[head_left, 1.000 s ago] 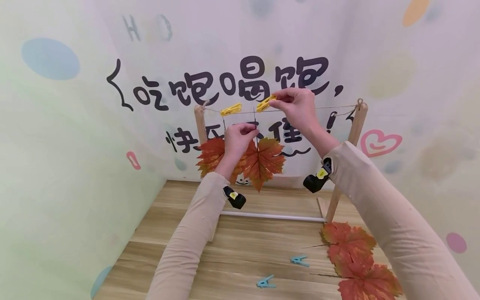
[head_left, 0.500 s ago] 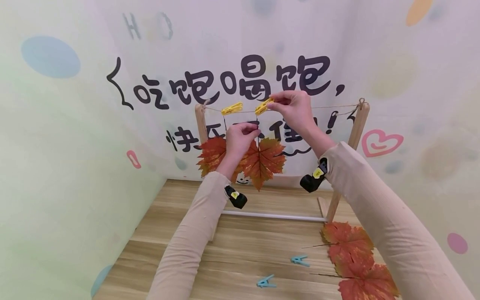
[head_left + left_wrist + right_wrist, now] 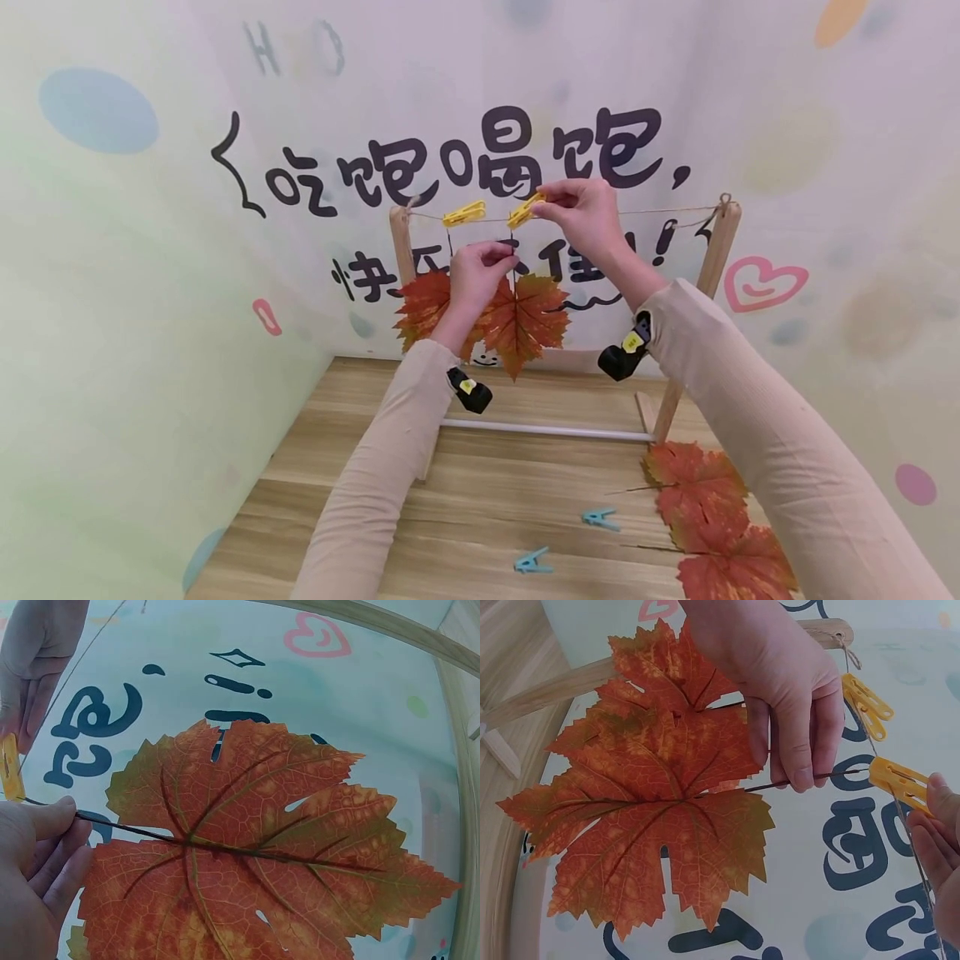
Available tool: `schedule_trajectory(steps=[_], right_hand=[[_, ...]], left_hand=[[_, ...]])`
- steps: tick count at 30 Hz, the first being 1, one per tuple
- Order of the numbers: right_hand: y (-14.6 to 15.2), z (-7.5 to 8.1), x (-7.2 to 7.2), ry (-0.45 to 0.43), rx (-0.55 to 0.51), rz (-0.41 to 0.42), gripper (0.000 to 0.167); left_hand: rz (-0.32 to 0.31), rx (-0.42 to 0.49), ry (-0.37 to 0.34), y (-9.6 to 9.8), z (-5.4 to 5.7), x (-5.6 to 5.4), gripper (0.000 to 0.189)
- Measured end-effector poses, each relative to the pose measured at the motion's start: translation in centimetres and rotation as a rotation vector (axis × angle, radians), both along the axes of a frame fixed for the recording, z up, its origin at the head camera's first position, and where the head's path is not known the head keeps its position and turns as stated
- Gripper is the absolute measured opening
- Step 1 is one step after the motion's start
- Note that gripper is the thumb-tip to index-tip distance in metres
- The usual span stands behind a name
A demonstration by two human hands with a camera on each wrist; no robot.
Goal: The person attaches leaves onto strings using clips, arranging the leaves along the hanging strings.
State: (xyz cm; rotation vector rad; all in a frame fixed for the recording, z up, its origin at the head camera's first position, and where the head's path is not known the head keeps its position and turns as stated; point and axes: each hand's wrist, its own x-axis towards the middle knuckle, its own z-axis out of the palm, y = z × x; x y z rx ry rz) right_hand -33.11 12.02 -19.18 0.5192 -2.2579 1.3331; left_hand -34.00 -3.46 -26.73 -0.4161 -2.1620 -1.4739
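Leaf stem (image 3: 127, 827) pinched in left fingers (image 3: 801, 742); yellow clothespin (image 3: 883, 773) between right fingers (image 3: 937, 840).

An indoor, booth-like space, shown by printed walls (image 3: 180, 283) around a wood-grain tabletop (image 3: 480, 512).

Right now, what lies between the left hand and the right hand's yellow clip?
A stretch of leaf stem runs from the left hand to the yellow clip; the right wrist view shows it.
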Motion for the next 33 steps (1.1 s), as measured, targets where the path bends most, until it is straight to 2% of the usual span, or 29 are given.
schedule_trajectory(steps=[9,19,33], right_hand=[[0.0,0.2,0.2,-0.088,0.005,0.000,0.035],[0.1,-0.2,0.8,-0.046,0.010,0.014,0.038],[0.9,-0.5,1.7,-0.075,0.044,0.015,0.047]], left_hand=[[0.001,-0.016,-0.016,0.1,0.1,0.1,0.018],[-0.001,-0.027,0.004,-0.1,0.0,0.3,0.017],[-0.014,-0.016,0.001,-0.4,-0.3,0.5,0.017]])
